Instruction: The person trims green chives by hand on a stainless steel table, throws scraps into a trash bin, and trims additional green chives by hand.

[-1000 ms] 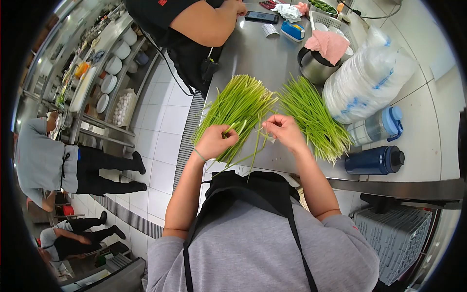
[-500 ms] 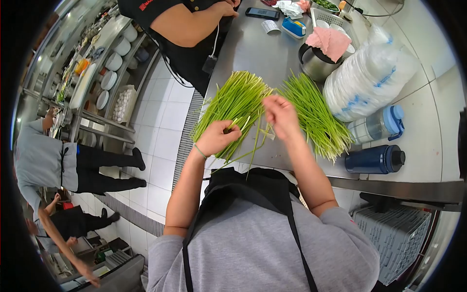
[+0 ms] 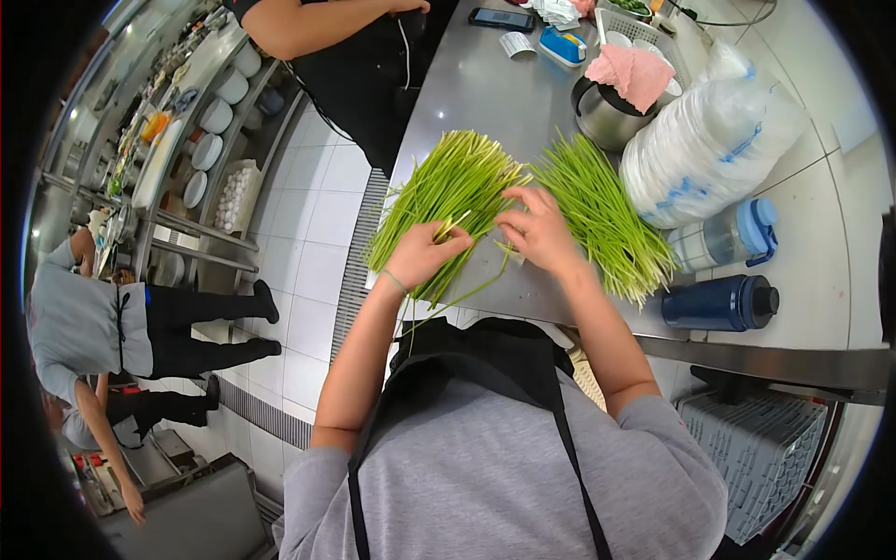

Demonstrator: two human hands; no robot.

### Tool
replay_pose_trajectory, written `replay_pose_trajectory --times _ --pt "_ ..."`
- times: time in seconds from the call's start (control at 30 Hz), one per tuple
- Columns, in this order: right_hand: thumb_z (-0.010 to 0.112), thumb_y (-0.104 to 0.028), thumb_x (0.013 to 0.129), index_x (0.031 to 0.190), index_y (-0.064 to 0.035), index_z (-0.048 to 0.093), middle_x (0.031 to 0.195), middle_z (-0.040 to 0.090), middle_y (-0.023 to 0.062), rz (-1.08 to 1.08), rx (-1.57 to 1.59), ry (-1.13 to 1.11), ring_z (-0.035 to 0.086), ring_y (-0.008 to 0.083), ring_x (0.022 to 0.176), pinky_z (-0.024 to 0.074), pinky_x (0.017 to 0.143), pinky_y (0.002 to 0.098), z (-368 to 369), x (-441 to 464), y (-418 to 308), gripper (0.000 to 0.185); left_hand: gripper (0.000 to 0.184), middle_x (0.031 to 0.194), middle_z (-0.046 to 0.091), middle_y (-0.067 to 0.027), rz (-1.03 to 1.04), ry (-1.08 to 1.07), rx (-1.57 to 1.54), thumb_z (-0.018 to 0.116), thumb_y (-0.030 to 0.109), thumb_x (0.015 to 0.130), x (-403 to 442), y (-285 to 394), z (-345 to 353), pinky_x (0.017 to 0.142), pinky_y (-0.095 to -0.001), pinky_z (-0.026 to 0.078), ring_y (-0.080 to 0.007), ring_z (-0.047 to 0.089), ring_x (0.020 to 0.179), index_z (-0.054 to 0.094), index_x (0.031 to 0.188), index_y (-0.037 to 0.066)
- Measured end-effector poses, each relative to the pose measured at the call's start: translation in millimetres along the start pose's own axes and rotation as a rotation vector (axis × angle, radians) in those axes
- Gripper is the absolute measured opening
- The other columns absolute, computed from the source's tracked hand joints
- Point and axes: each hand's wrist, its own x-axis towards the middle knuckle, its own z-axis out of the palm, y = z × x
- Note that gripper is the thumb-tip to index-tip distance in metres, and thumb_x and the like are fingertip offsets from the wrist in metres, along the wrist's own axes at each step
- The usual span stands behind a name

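A large pile of thin green stalks with pale ends point(image 3: 443, 182) lies on the steel table in front of me. My left hand point(image 3: 427, 254) is closed at the pile's near edge, pinching a few green stalks whose pale tips poke out above the fingers and whose long ends hang toward my apron. To its right, my right hand point(image 3: 541, 231) has curled fingers, with thumb and index near each other. Whatever lies between those fingertips is too small to make out. A second pile of green stalks point(image 3: 607, 219) lies just beyond the right hand.
Along the right stand a steel jug point(image 3: 602, 117) under a pink cloth point(image 3: 633, 75), a plastic-wrapped stack point(image 3: 695, 149), a clear bottle point(image 3: 728, 233) and a dark blue bottle point(image 3: 714, 303). A phone point(image 3: 501, 19) lies at the back. A person in a black apron point(image 3: 350, 84) stands at the table's left.
My right hand has come down and left, nearer my left hand. My left hand has shifted slightly right, still pinching stalks. The co-worker at the table has moved back a little.
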Motion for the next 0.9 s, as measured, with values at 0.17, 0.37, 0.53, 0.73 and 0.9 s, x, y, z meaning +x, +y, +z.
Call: replay_pose_trajectory --times 0.17,0.37,0.53,0.73,0.9 --pt "0.061 -0.008 0.071 0.079 -0.0083 0.062 0.081 0.058 0.0019 0.018 0.106 -0.107 0.054 0.0193 0.078 0.0388 0.075 0.0308 -11 5 0 0.008 0.03 0.054 0.052 -0.0029 -0.07 -0.101 0.188 0.066 0.03 0.07 7 6 -2 0.049 -0.0275 0.038 -0.0105 0.044 0.05 0.062 0.066 0.001" --pt "0.059 -0.012 0.073 0.076 -0.0092 0.061 0.076 0.058 0.0018 0.111 0.193 -0.117 0.055 0.0199 0.075 0.0393 0.071 0.0321 -14 -4 8 0.005 0.029 0.049 0.049 -0.0056 -0.147 -0.126 0.116 0.067 0.029 0.069 -3 24 -12 0.049 -0.0277 0.037 -0.0098 0.042 0.049 0.063 0.065 0.001" --pt "0.06 -0.005 0.071 0.076 -0.0069 0.06 0.074 0.058 0.0031 0.019 0.174 -0.109 0.055 0.021 0.072 0.0407 0.068 0.0308 -18 -2 -9 0.005 0.026 0.047 0.045 -0.0026 -0.133 -0.165 0.235 0.066 0.028 0.07 -1 28 -10 0.047 -0.0284 0.035 -0.0093 0.037 0.048 0.065 0.069 0.002" --pt "0.061 -0.008 0.073 0.086 -0.0036 0.06 0.08 0.059 0.0072 0.271 0.533 -0.063 0.056 0.0238 0.073 0.0433 0.065 0.0312 -10 -13 1 0.014 0.031 0.047 0.047 -0.0018 -0.054 -0.185 0.187 0.064 0.029 0.072 -7 19 -9 0.046 -0.0269 0.034 -0.0085 0.038 0.048 0.06 0.06 0.001" --pt "0.056 -0.012 0.076 0.084 -0.0065 0.064 0.084 0.058 0.0091 0.264 0.043 -0.24 0.055 0.0246 0.079 0.0441 0.068 0.034 -13 -27 11 0.013 0.026 0.055 0.049 -0.0007 -0.154 -0.114 -0.002 0.055 0.023 0.078 -15 14 -24 0.046 -0.0253 0.034 -0.0082 0.04 0.048 0.057 0.064 0.002"
